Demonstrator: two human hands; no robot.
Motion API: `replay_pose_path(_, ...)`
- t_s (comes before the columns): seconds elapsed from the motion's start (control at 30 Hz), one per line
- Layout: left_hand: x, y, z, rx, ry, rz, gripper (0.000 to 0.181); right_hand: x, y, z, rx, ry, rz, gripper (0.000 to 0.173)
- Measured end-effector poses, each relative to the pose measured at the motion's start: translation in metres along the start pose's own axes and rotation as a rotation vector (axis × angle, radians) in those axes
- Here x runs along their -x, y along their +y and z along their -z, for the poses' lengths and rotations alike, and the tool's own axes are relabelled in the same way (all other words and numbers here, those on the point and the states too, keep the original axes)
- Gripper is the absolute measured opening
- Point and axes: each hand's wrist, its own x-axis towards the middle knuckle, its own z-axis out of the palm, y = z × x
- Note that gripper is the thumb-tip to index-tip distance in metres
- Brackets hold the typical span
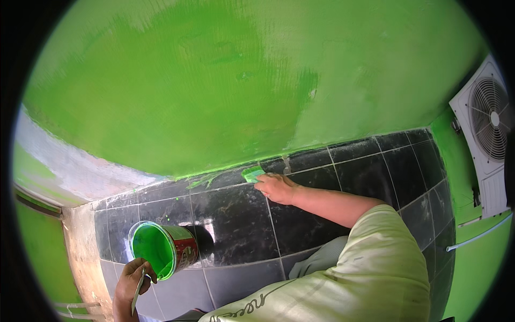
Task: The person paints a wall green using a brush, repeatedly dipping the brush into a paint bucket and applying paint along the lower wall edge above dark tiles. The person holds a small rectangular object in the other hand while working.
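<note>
My right hand (277, 189) grips a paintbrush (253, 174) whose bristles are coated in green paint. The brush lies against the row of dark tiles just below the painted wall's lower edge. In my left hand (134, 277) is a thin, flat, pale strip (138, 290); its kind cannot be made out. The same hand is at the rim of a paint bucket (186, 246) with green paint inside and a red printed label. Whether those fingers also grip the rim is hidden.
Fresh bright green covers much of the wall (181, 100), with duller green on the right. Green smears and drops mark the dark tiles (233, 217). A white outdoor fan unit (483, 133) and a pale pipe (478, 233) are at right. A bare masonry edge (80, 249) stands left.
</note>
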Motion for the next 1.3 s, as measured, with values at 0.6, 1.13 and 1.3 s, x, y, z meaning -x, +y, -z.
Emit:
replay_pose_path(0.6, -0.024, -0.003, -0.012, -0.022, 0.006, 0.025, 0.023, 0.159, 0.154, 0.11, 0.171, 0.339, -0.712, 0.02)
replay_pose_path(1.13, -0.002, 0.014, -0.073, 0.029, 0.051, 0.048, 0.025, 0.191, 0.233, 0.124, -1.29, 1.979, -0.996, 0.036)
replay_pose_path(1.3, -0.038, 0.019, -0.088, 0.065, -0.009, -0.025, 0.031, 0.175, 0.314, 0.063, -0.964, 2.043, -0.981, 0.025)
